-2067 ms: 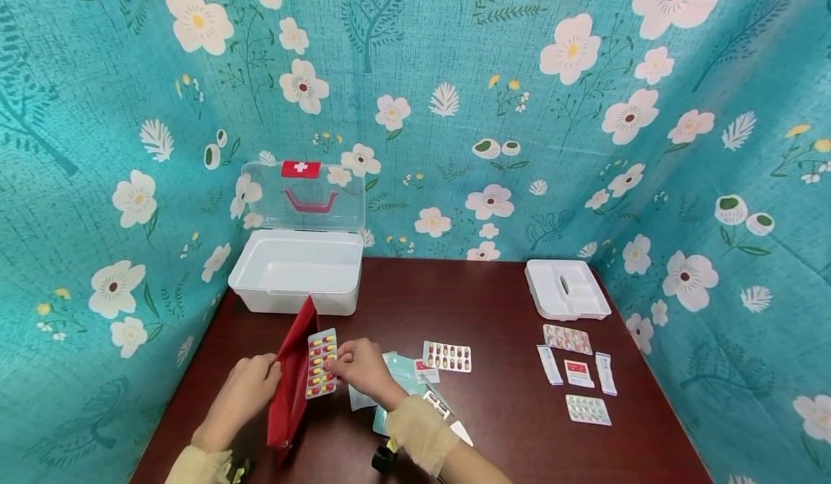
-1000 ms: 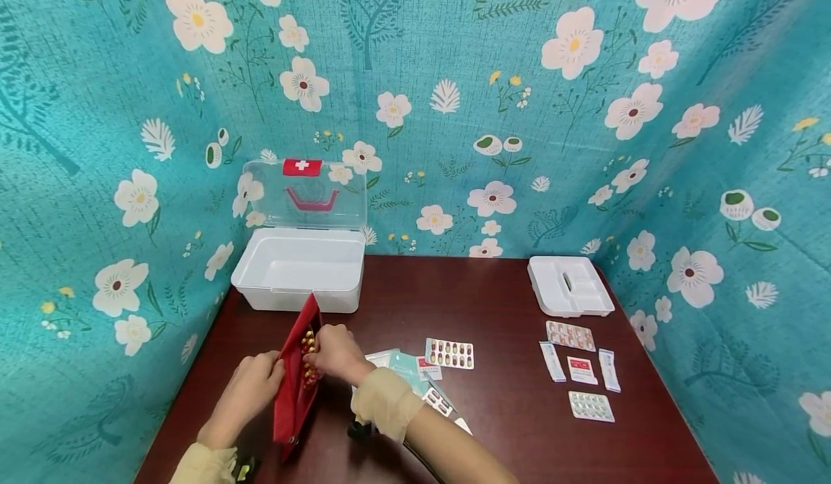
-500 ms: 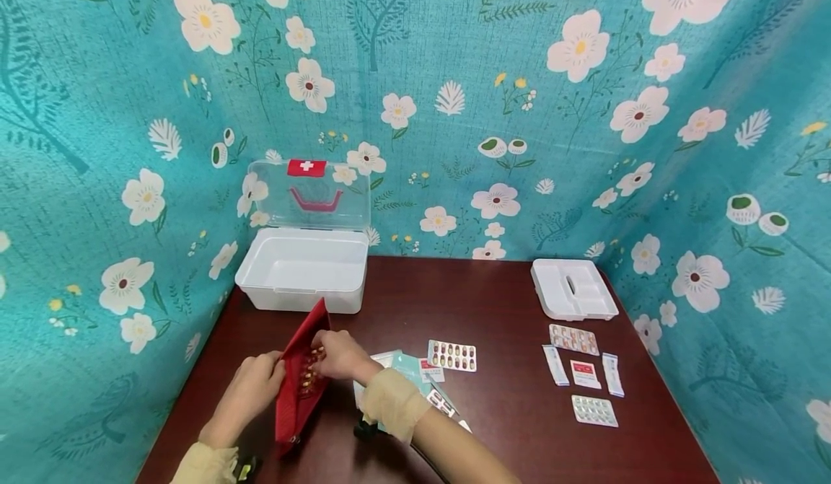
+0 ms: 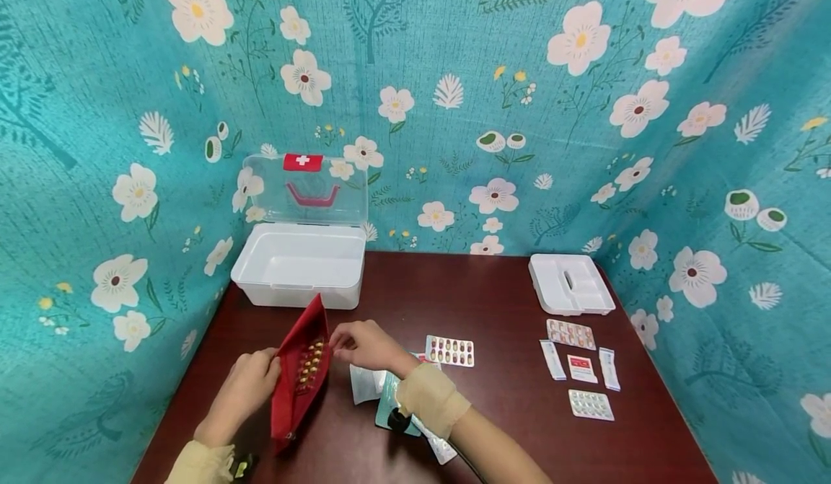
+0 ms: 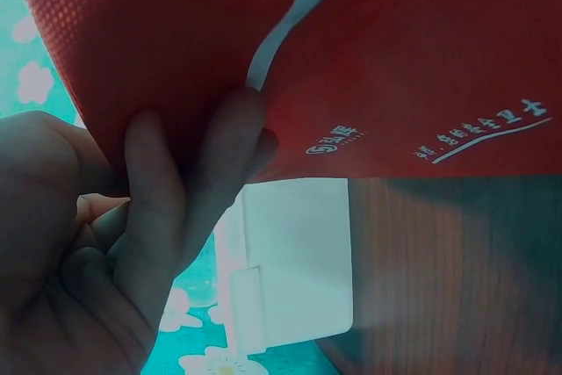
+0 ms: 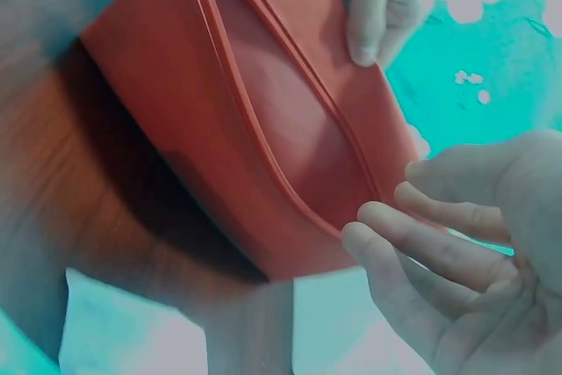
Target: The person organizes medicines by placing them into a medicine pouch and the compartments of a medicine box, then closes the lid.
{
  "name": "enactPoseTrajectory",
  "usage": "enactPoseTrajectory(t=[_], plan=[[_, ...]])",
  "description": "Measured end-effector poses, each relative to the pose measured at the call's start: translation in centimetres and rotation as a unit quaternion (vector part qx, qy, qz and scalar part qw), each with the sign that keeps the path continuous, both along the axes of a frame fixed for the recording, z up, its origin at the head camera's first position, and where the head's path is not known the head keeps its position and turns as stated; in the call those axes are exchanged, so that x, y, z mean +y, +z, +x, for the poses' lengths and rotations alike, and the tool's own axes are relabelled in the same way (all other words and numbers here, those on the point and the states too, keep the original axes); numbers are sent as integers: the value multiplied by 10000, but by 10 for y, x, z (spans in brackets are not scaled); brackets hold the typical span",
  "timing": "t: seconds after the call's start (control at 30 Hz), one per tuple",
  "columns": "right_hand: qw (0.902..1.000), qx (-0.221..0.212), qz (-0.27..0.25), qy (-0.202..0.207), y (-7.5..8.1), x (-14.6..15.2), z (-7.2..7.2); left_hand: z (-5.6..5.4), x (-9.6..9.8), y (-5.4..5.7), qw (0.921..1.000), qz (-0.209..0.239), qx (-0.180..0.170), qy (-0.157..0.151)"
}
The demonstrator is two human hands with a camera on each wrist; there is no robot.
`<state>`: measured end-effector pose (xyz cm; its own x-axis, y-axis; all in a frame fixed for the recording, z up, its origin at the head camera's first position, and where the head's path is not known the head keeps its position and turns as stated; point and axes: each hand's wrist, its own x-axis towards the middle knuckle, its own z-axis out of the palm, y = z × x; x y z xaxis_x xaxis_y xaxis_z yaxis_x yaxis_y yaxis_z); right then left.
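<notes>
My left hand (image 4: pixel 242 386) grips the far-left edge of a red zippered pouch (image 4: pixel 286 397), holding it tilted up with its mouth spread. Inside, a blister pack of yellow-and-red capsules (image 4: pixel 310 368) shows in the head view. The left wrist view has the fingers (image 5: pixel 154 182) pinching the red fabric beside a white strip and white print. My right hand (image 4: pixel 368 345) is just right of the pouch's mouth, fingers loosely bent and nothing held. In the right wrist view its fingertips (image 6: pixel 369 217) are beside the rim; whether they touch it I cannot tell.
A white box (image 4: pixel 299 264) with a raised clear lid (image 4: pixel 308 195) stands behind the pouch. Teal and clear packets (image 4: pixel 392 401) lie under my right forearm, near a capsule blister pack (image 4: pixel 450 351). Far right are a white tray (image 4: pixel 571 284), blister packs (image 4: pixel 591 405) and small sachets (image 4: pixel 582 368).
My right hand has put the yellow-and-red capsule blister pack into the pouch, let it go and drawn back to the right. The left hand keeps its grip on the pouch.
</notes>
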<state>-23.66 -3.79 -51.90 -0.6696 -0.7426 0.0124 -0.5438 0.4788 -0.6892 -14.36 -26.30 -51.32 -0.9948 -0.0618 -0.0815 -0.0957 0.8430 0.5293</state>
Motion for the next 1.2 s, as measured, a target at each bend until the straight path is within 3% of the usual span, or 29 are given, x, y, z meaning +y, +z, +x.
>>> enactPoseTrajectory(t=[0.23,0.53,0.87,1.1,1.2], plan=[[9992,-138,-285,-264,2,42,-7,0,-1,0,10000,-25,20,-49],[9954,-185,-340,-871,-12,91,-17,0,-2,1,9999,-89,-4,-65],[9844,-76,238,-1742,-47,146,-35,-1,0,1,10000,-84,-12,-22],[9752,620,662,-2020,-75,169,-42,-2,0,1,9999,-92,14,-57],[9719,711,866,-2069,-85,174,-43,-2,-1,0,9999,-84,-23,-58]])
